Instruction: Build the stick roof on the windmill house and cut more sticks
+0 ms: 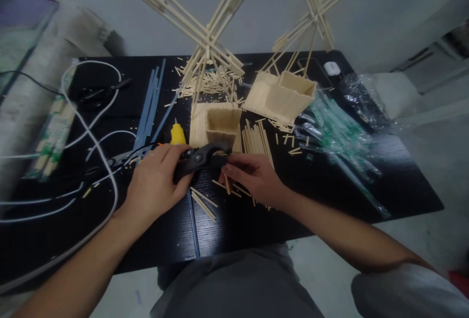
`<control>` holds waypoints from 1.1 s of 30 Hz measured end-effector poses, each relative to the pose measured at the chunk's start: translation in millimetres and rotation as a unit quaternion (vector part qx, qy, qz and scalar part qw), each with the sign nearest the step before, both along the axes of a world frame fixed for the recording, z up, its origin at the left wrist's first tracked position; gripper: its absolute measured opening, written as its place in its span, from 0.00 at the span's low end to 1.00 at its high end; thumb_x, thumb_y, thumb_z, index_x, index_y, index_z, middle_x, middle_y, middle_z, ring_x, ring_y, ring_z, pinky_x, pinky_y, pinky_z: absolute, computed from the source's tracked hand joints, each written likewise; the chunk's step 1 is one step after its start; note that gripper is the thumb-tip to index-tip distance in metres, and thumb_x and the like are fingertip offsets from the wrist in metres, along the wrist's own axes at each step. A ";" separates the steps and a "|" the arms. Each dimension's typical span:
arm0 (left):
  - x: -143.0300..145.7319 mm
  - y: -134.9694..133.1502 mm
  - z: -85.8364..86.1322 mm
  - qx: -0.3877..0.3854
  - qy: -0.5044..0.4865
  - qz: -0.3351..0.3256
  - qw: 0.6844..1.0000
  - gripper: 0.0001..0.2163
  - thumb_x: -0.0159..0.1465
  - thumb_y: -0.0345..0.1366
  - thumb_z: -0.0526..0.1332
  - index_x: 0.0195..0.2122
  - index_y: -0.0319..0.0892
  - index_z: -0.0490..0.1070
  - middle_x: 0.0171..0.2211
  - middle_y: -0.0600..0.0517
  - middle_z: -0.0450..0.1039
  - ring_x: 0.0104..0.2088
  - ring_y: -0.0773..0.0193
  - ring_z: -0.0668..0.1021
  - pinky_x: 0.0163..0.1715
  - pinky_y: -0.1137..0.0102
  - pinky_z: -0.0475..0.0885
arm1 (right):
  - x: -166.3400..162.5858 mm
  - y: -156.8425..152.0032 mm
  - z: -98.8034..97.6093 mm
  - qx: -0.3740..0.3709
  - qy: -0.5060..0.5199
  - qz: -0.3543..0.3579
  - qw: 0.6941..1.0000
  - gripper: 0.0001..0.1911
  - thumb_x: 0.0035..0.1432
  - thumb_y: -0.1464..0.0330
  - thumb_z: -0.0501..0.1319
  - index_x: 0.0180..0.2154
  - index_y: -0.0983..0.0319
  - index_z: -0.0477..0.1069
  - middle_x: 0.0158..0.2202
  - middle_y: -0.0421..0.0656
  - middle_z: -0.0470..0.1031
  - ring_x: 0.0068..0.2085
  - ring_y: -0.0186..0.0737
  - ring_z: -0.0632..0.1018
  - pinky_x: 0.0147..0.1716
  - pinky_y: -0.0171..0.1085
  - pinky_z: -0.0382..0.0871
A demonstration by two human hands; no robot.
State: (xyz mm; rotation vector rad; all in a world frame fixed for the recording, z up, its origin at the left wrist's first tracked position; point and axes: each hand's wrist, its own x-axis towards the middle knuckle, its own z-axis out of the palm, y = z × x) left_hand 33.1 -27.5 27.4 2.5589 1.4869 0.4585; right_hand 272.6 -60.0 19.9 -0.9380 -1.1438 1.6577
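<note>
My left hand [156, 183] is closed round the handles of black cutting pliers [201, 158] just above the black table [238, 225]. My right hand [252, 176] pinches a thin wooden stick [227, 184] and holds it at the pliers' jaws. Right behind the pliers stands a small open box of wooden sticks [216, 125], with a windmill-like cross of long sticks [207, 39] rising over it. Loose cut sticks [203, 201] lie on the table under my hands.
A second stick box with its own cross [289, 95] stands at the back right. A yellow-tipped tool [178, 135], blue strips [148, 108], white cables [91, 127], plastic wrappers [337, 132] and a bundle of sticks [258, 139] lie around.
</note>
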 end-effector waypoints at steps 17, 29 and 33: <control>4.9 -6.5 -6.4 0.032 0.042 -0.007 0.999 0.15 0.69 0.40 0.56 0.52 0.40 0.72 0.43 0.42 0.78 0.43 0.45 0.81 0.41 0.57 0.74 | 2.2 0.3 3.1 0.020 -0.055 0.016 0.998 0.22 0.62 0.48 0.68 0.29 0.60 0.79 0.25 0.38 0.76 0.26 0.33 0.76 0.28 0.34 0.72; 11.9 -11.9 0.3 -0.044 0.161 0.062 0.984 0.08 0.68 0.35 0.57 0.45 0.43 0.72 0.42 0.44 0.80 0.38 0.45 0.83 0.29 0.61 0.69 | 5.2 3.4 -0.2 0.027 -0.066 0.039 0.997 0.20 0.65 0.52 0.67 0.31 0.62 0.79 0.26 0.39 0.77 0.26 0.32 0.75 0.28 0.34 0.72; 12.6 -9.9 0.5 -0.028 0.152 0.045 0.987 0.11 0.68 0.38 0.58 0.49 0.41 0.72 0.42 0.43 0.80 0.41 0.44 0.83 0.32 0.59 0.71 | 5.0 4.6 -0.6 0.031 -0.068 0.039 0.996 0.20 0.65 0.52 0.67 0.30 0.62 0.78 0.26 0.38 0.76 0.26 0.32 0.75 0.28 0.34 0.70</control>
